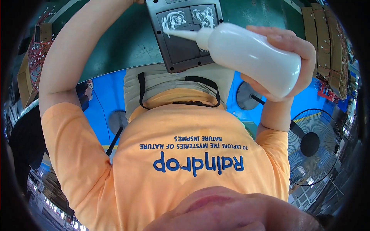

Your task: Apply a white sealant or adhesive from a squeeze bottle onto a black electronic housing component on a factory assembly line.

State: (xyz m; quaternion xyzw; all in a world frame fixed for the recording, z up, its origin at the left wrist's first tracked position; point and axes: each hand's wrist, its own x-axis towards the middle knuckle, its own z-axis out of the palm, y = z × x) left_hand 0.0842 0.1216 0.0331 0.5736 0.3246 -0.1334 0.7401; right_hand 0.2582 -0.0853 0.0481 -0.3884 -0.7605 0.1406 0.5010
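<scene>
My right hand (302,50) is wrapped round a white squeeze bottle (246,54), tilted nearly on its side. Its long tapered nozzle points left, with the tip at a smear of white paste (173,20) on a dark grey plastic casing (179,59). A second white smear (203,17) lies on the casing's other recessed panel, partly behind the bottle. Screw holes sit along the casing's rim. Only a sliver of my left hand (139,1) shows at the top edge, beside the casing's upper left corner; its fingers are out of sight.
The casing is over a green worktable (115,46), near its edge by my body. Cardboard boxes (322,38) stand at the right, and bundles of red wires (40,57) at the left. A black floor fan (310,144) is at my right side.
</scene>
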